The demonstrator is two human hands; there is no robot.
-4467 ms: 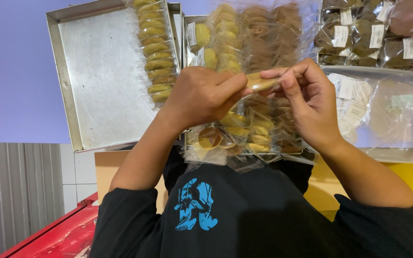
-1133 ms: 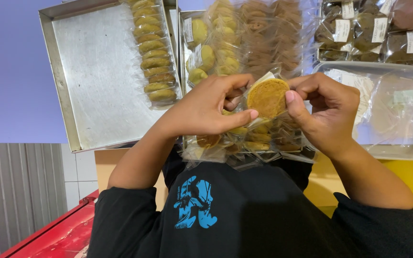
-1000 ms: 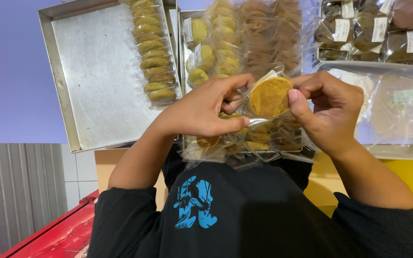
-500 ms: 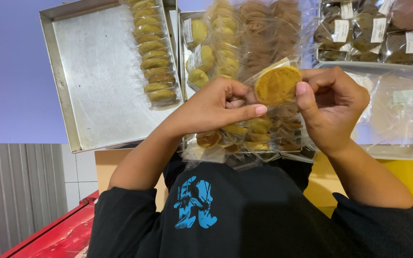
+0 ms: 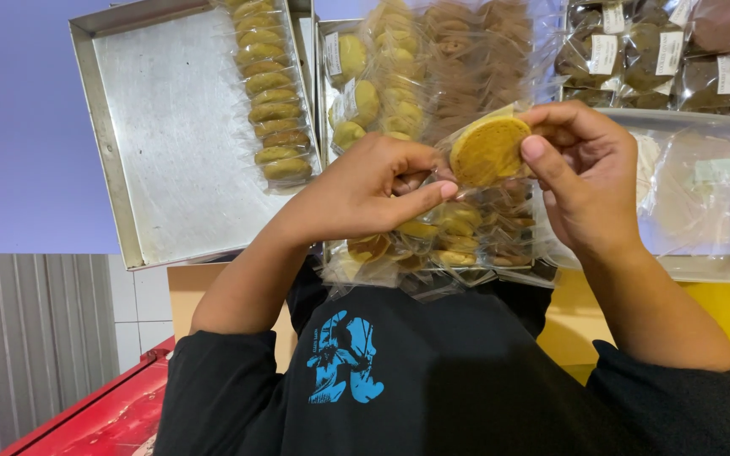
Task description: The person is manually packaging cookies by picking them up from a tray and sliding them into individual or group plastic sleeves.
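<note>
A round yellow cookie in clear plastic wrap [image 5: 490, 150] is held up in front of me over a tray of wrapped cookies. My right hand [image 5: 589, 181] grips its right side, thumb across the edge. My left hand [image 5: 365, 190] pinches the wrapper at the cookie's left edge, index finger stretched out beneath it. Both forearms rise from my black sleeves at the bottom of the view.
A steel tray [image 5: 162, 143] at left carries one row of wrapped greenish cookies [image 5: 270, 101]. The middle tray [image 5: 324, 101] is piled with wrapped yellow and brown cookies. A clear plastic tub [image 5: 703, 262] sits at right, with labelled dark cookies [image 5: 635, 51] behind it. A red surface [image 5: 103, 414] lies low left.
The wrapped cookie went from edge-on to flat face showing, then rose a little and shifted right. Both hands stayed on it, and the left fingers slid to its left edge.
</note>
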